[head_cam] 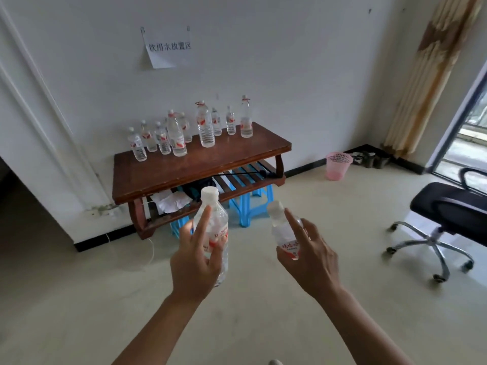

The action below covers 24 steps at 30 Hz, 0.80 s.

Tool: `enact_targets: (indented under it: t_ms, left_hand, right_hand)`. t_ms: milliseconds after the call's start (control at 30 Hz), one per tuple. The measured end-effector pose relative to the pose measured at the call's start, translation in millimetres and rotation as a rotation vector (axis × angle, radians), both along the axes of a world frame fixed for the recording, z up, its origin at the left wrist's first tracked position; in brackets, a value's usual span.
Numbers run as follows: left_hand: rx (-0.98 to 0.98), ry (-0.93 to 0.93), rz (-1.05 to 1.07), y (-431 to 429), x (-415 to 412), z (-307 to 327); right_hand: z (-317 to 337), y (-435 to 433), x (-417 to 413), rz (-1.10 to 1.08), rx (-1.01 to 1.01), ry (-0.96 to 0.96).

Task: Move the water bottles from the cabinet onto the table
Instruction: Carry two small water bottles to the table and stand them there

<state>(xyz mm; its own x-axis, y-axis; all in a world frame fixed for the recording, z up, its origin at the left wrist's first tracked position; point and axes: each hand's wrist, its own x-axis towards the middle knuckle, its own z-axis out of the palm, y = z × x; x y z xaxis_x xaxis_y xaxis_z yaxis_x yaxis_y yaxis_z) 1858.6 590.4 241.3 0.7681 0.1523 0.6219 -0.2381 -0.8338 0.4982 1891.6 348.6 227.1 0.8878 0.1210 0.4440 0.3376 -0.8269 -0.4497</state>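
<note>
My left hand grips a clear water bottle with a white cap and red-and-white label, held upright. My right hand holds a smaller clear water bottle, tilted a little to the left. Both hands are out in front of me, above the floor, short of the low brown wooden table. Several water bottles of different sizes stand along the table's back edge by the wall. No cabinet is in view.
Blue plastic stools and papers sit under the table's slatted lower shelf. A pink waste basket stands on the floor to the right. A black swivel chair is at the right, near a glass door and curtain.
</note>
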Motion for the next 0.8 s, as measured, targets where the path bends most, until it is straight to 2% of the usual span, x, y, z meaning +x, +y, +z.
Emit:
enact_targets:
  t_ms: [167,367,600,800]
  left_hand:
    - [-0.083,0.070,0.079,27.7,152.3,-5.0]
    - [-0.079,0.054,0.250,100.1,271.2,2.2]
    - [-0.145,0.096,0.334,205.3,391.2,-31.7]
    - [-0.151,0.140,0.281,305.7,504.2,-55.2]
  right_hand:
    - [-17.3,33.1,169.5,0.064,0.041,0.064]
    - [3.2,100.5,328.4,0.175,0.040,0.023]
    - [-21.6,211.3,465.9,0.285,0.049,0.001]
    - [-41.8,311.5,572.0,0.271,0.001,0.077]
